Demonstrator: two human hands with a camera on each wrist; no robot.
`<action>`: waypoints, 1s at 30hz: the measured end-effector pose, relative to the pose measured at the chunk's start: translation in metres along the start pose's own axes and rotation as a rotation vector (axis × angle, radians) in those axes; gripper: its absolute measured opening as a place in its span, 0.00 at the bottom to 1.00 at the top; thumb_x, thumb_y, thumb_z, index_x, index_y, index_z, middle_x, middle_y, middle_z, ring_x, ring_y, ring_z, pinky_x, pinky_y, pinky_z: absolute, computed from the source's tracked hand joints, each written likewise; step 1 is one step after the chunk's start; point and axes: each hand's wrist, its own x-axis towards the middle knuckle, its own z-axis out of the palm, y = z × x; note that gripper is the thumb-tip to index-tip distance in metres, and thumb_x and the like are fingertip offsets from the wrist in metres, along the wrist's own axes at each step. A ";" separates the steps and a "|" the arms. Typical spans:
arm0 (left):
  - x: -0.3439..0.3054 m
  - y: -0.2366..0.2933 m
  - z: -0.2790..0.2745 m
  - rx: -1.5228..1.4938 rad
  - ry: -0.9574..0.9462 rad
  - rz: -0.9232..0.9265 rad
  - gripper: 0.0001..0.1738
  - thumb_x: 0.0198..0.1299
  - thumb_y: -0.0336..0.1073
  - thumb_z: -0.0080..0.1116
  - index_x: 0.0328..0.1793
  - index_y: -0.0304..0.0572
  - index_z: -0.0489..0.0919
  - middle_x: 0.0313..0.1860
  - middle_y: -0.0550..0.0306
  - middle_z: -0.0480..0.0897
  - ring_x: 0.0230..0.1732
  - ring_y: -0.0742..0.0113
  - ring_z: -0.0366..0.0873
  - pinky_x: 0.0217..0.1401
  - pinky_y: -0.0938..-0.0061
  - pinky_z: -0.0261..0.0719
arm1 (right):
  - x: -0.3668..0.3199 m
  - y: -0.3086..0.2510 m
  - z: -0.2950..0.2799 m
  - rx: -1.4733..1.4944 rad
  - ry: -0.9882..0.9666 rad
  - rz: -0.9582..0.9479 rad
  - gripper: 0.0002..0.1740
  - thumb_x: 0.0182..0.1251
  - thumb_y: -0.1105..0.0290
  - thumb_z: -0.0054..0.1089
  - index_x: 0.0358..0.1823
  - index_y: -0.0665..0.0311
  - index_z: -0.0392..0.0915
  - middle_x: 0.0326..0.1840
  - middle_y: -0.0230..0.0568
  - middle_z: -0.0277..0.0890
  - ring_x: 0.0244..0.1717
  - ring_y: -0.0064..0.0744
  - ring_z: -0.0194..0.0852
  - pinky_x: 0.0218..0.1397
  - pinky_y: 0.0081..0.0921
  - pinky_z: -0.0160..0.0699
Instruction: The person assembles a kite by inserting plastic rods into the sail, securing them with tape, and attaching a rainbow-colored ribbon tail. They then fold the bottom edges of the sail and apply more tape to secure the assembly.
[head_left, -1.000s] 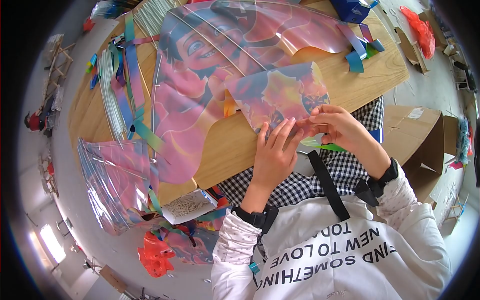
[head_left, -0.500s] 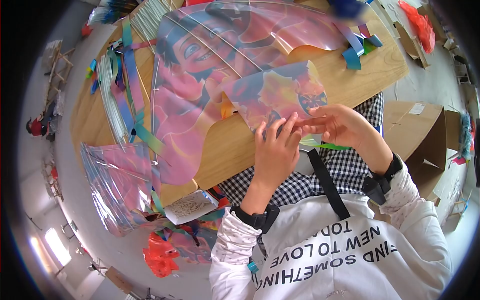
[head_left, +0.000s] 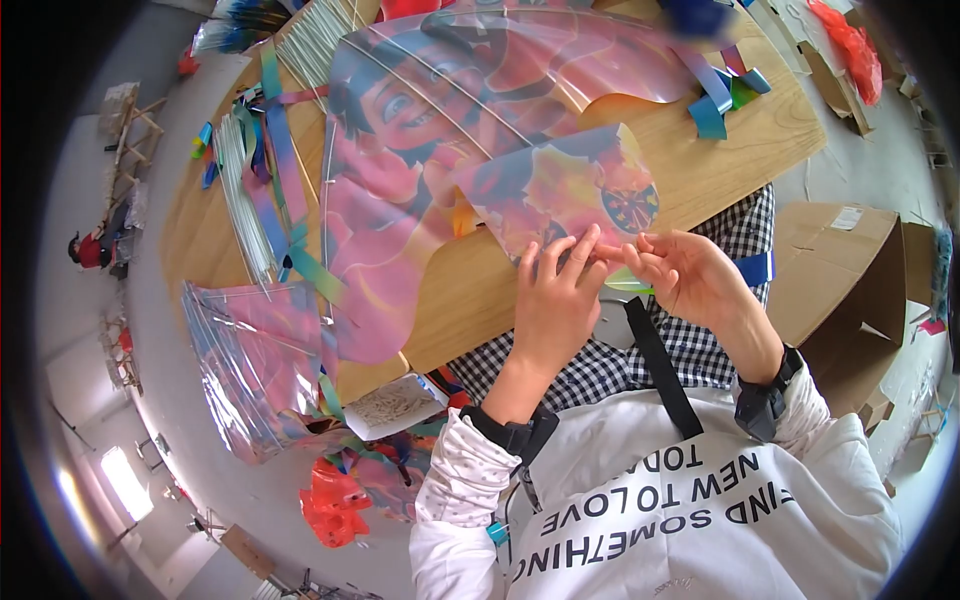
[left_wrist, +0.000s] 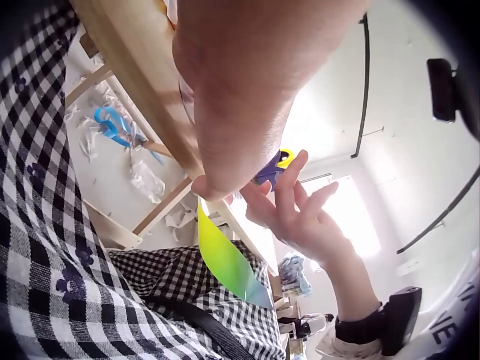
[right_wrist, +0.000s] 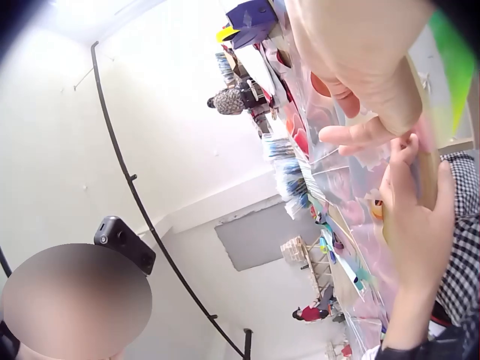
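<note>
A large printed kite sheet [head_left: 380, 290] with a cartoon face and thin rods lies across the wooden table. Its smaller printed flap [head_left: 560, 185] reaches the near table edge. My left hand [head_left: 560, 310] pinches the flap's near edge, fingers on top and thumb underneath. From beside that thumb hangs a yellow-green ribbon [left_wrist: 221, 251]. Close against the left fingertips is my right hand [head_left: 705, 285], palm turned partly up, its fingers loosely spread. In the left wrist view those right fingers stand apart, and the left hand hides much of the pinched edge.
Bundles of white rods [head_left: 243, 200] and coloured ribbons [head_left: 285, 165] lie at the table's left. A folded printed sheet [head_left: 255, 355] hangs over the near left edge, beside a white box of small pieces [head_left: 395, 408]. A cardboard box [head_left: 830, 265] stands at the right.
My right hand has turned slightly palm-up and its fingers have loosened from the flap's edge. The left hand stays at the edge. The head view has shifted a little.
</note>
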 end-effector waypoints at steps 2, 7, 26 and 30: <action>0.000 0.000 0.000 -0.001 -0.002 0.001 0.18 0.53 0.34 0.66 0.52 0.51 0.80 0.75 0.61 0.71 0.69 0.56 0.69 0.74 0.45 0.63 | -0.003 0.004 0.000 -0.002 0.004 -0.030 0.10 0.76 0.76 0.47 0.45 0.81 0.68 0.59 0.70 0.76 0.51 0.43 0.87 0.30 0.18 0.91; 0.000 0.001 -0.005 -0.025 -0.040 -0.009 0.20 0.54 0.35 0.66 0.55 0.50 0.81 0.76 0.59 0.71 0.69 0.54 0.68 0.75 0.45 0.62 | -0.027 0.006 0.001 -0.201 0.089 -0.086 0.06 0.75 0.73 0.51 0.45 0.71 0.72 0.60 0.58 0.79 0.46 0.33 0.86 0.28 0.16 0.85; 0.005 0.006 -0.011 -0.224 0.003 -0.088 0.36 0.53 0.33 0.68 0.70 0.41 0.71 0.67 0.57 0.77 0.67 0.52 0.70 0.74 0.49 0.64 | 0.009 0.025 -0.025 -2.504 -0.124 -1.281 0.21 0.53 0.77 0.61 0.51 0.67 0.76 0.61 0.44 0.79 0.69 0.43 0.72 0.72 0.43 0.68; 0.008 0.004 0.001 -0.086 0.046 -0.029 0.39 0.57 0.34 0.64 0.77 0.39 0.66 0.70 0.53 0.75 0.69 0.51 0.69 0.74 0.53 0.65 | 0.002 0.027 -0.021 -2.384 -0.102 -1.263 0.20 0.54 0.79 0.60 0.51 0.67 0.76 0.59 0.43 0.79 0.67 0.44 0.73 0.73 0.44 0.68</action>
